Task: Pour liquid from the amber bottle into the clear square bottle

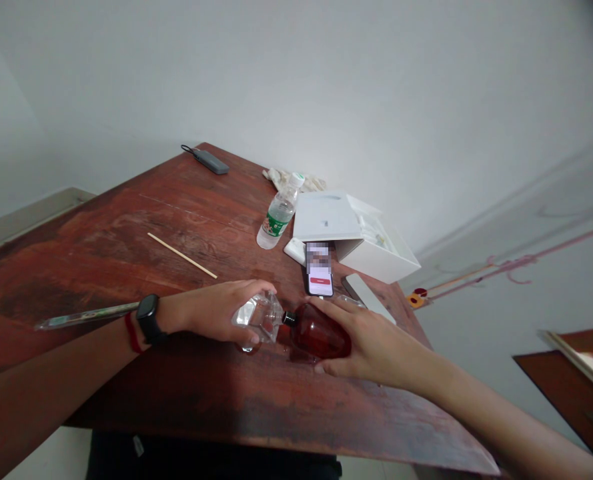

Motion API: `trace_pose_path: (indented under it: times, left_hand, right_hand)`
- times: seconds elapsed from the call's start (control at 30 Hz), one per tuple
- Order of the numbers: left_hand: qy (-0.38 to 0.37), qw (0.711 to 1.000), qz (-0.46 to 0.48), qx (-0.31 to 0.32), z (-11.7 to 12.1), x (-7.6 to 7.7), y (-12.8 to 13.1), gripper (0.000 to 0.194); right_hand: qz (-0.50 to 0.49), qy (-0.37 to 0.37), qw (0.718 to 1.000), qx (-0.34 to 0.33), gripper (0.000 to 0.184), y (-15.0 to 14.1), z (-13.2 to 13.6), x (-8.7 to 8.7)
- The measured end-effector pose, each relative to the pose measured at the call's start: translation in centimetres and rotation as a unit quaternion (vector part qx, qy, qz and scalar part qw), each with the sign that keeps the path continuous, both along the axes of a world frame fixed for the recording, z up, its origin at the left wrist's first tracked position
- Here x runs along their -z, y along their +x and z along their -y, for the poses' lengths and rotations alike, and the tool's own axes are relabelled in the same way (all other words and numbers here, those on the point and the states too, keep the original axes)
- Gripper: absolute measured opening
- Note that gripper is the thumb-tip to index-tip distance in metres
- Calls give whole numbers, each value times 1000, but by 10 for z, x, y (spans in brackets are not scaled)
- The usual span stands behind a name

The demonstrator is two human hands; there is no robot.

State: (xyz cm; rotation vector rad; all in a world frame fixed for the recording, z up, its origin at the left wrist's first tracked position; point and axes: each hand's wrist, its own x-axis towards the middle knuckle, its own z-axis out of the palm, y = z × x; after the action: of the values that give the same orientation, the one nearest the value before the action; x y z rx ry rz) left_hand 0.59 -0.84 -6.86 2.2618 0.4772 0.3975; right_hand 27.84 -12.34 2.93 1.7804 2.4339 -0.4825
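Note:
My left hand [226,307], wearing a black watch [149,317] and a red string at the wrist, is closed round a clear faceted bottle [265,317] tipped on its side. From the other side, my right hand [363,337] wraps a dark red see-through bottle [319,333], also lying sideways. The red bottle's black neck [289,319] points left and meets the narrow end of the clear bottle. Whether the two are joined or merely touching, I cannot tell. Both are low over the wooden table [176,387].
Beyond my hands are a lit phone [319,270], a water bottle [279,213] with a green label, and a white box [376,257]. A wooden stick [181,255] lies left, a thin clear packet [89,315] by my left wrist, and a grey device [210,161] at the far corner.

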Motion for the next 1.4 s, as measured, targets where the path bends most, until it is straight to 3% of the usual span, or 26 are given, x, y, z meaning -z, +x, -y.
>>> trace_pose_path:
  times: [1.4]
  left_hand:
    - [0,1000,4,1,0,-1,0,75]
  right_hand:
    - [8,9,1000,-1,93,0,1,0]
